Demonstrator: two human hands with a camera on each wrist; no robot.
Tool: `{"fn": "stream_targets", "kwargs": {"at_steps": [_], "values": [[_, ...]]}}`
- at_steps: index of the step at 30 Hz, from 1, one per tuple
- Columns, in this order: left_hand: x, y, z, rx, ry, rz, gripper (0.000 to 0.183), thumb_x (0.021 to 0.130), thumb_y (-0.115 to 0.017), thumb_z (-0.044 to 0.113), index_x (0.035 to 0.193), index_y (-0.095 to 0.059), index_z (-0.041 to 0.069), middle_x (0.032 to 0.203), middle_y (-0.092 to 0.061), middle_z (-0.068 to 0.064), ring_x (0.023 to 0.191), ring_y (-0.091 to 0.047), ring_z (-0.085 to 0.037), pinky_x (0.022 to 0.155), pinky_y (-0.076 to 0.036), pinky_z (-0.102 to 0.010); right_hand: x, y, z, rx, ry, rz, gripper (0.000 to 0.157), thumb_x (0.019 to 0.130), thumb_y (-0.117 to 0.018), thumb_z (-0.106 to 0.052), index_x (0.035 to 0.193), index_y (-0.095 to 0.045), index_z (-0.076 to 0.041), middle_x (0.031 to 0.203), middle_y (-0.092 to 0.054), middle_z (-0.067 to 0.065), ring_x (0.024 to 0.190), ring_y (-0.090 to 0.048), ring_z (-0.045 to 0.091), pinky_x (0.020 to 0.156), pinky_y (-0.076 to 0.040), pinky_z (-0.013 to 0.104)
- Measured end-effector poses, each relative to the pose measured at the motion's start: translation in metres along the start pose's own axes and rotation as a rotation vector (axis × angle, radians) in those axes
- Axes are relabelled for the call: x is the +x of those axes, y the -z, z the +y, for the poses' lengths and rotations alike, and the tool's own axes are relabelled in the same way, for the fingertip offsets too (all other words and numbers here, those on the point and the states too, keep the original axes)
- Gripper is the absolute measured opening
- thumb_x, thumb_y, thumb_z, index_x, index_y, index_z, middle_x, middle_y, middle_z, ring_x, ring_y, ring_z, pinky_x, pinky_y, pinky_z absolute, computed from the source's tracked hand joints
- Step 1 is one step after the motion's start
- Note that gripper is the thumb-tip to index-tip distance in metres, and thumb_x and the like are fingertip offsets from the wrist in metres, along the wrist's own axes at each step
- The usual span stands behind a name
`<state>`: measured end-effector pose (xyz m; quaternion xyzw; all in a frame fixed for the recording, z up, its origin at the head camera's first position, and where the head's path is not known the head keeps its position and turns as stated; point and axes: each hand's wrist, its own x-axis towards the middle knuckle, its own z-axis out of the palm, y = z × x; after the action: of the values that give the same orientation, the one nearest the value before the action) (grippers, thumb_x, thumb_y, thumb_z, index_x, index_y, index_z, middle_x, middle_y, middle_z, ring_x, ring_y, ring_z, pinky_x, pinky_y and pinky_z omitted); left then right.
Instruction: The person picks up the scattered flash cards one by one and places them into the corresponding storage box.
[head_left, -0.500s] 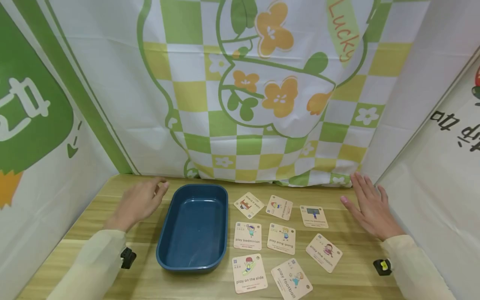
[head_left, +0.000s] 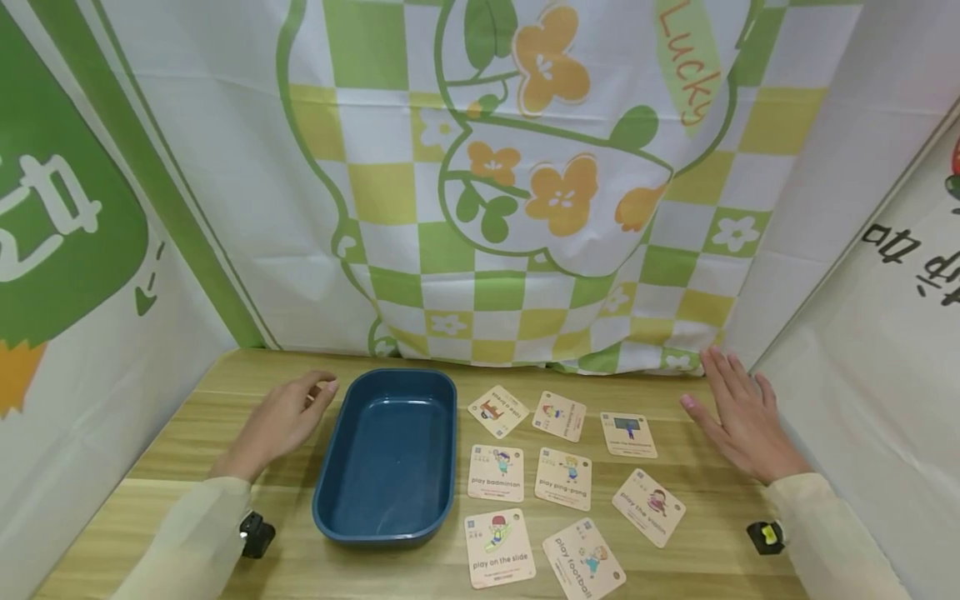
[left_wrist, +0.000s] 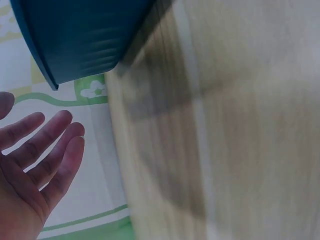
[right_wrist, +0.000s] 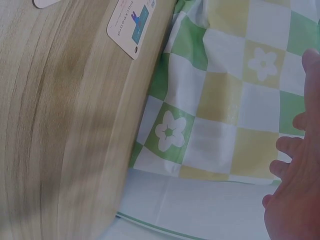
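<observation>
My left hand (head_left: 279,425) hovers over the table just left of a dark blue plastic tray (head_left: 324,492), fingers loosely bent and holding nothing. In the left wrist view its fingers (left_wrist: 55,142) are spread apart from the tray's outer wall (left_wrist: 85,45). My right hand (head_left: 742,417) is at the right side, fingers nearly straight, with nothing in it. Nearest to it lie the blackboard card (head_left: 628,435) and the "play the violin" card (head_left: 648,507). Other picture cards lie face up between tray and right hand, among them "play badminton" (head_left: 496,472), "play ping-pong" (head_left: 563,478) and "play football" (head_left: 583,558).
A "take a break" card (head_left: 498,411) and a "play on the slide" card (head_left: 499,548) lie right of the tray. A checkered cloth (head_left: 480,292) hangs behind the wooden table (head_left: 172,450). White printed panels stand at both sides.
My left hand has drawn slightly down and back toward me beside the tray. The right hand, the tray and the cards look unmoved.
</observation>
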<state>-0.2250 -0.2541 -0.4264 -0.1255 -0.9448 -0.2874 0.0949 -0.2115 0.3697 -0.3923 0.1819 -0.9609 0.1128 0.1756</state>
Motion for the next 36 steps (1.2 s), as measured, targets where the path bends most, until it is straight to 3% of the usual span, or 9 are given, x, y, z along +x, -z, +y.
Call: {"fn": "stream_targets", "kwargs": {"at_steps": [6,12,21,28,30,36], "values": [[-0.003,-0.004,-0.005,-0.152,0.039,0.016,0.049,0.112,-0.038,0.034,0.138,-0.055,-0.004,0.112,-0.069,-0.023,0.099,-0.068,-0.038,0.084,-0.054,-0.055,0.0,0.0,-0.001,-0.006,0.001,-0.001,0.077,0.108,-0.047,-0.04,0.163,-0.008,-0.005,0.166,-0.01,0.024,0.153,-0.005,0.041,0.118,0.004,0.065],[-0.002,-0.004,-0.009,-0.362,0.089,0.048,0.049,0.113,-0.036,0.028,0.139,-0.051,-0.01,0.112,-0.066,-0.026,0.095,-0.067,-0.037,0.075,-0.059,-0.037,0.0,-0.001,-0.002,-0.01,0.001,0.004,0.077,0.108,-0.047,-0.04,0.163,-0.007,-0.005,0.166,-0.01,0.023,0.153,-0.006,0.041,0.118,0.003,0.065],[0.0,0.001,-0.015,-0.611,0.107,0.038,0.055,0.113,-0.031,0.031,0.145,-0.042,-0.013,0.12,-0.06,-0.033,0.095,-0.068,-0.02,0.077,-0.059,-0.031,0.001,0.0,-0.003,0.001,-0.006,0.001,0.077,0.107,-0.049,-0.04,0.163,-0.008,-0.006,0.166,-0.011,0.024,0.153,-0.006,0.041,0.118,0.002,0.065],[-0.002,0.001,-0.019,-0.759,0.094,0.028,0.057,0.112,-0.036,0.036,0.147,-0.04,-0.009,0.116,-0.066,-0.012,0.095,-0.069,-0.015,0.08,-0.06,-0.032,0.001,0.0,-0.004,0.008,0.001,0.006,0.077,0.107,-0.048,-0.04,0.164,-0.008,-0.006,0.166,-0.011,0.024,0.153,-0.006,0.042,0.116,0.0,0.067],[-0.002,0.001,-0.022,-0.799,0.089,0.017,0.055,0.111,-0.038,0.037,0.148,-0.042,-0.004,0.114,-0.068,-0.004,0.096,-0.07,-0.016,0.081,-0.059,-0.032,0.001,0.0,-0.004,0.009,0.001,0.008,0.077,0.107,-0.048,-0.04,0.164,-0.008,-0.006,0.166,-0.012,0.024,0.153,-0.006,0.042,0.117,0.001,0.067],[-0.003,-0.001,-0.027,-0.894,0.088,-0.038,0.046,0.111,-0.04,0.038,0.148,-0.047,0.013,0.115,-0.067,0.004,0.102,-0.069,-0.021,0.085,-0.059,-0.033,-0.001,0.0,-0.005,0.011,0.002,0.011,0.076,0.108,-0.048,-0.039,0.164,-0.008,-0.007,0.166,-0.012,0.024,0.153,-0.006,0.041,0.117,0.001,0.067]]}}
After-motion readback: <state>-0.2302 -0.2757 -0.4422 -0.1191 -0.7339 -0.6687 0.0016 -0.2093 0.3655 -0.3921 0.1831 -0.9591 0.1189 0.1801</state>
